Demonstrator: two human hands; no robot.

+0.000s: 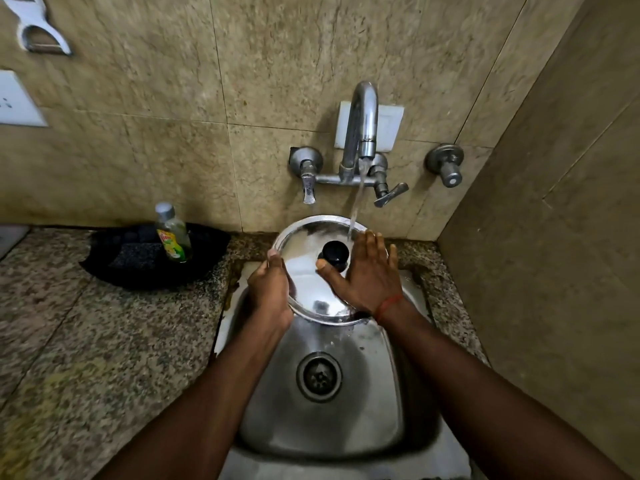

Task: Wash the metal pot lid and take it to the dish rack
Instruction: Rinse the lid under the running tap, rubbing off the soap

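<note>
A round shiny metal pot lid with a black knob is held tilted over the steel sink, top side facing me. My left hand grips its left rim. My right hand lies flat with spread fingers on the lid's right side, thumb beside the knob. Water streams from the tap onto the lid next to my right fingers.
A dish soap bottle stands on a black tray with a scrub pad on the granite counter to the left. Tiled walls close in behind and on the right. The sink drain lies below the lid.
</note>
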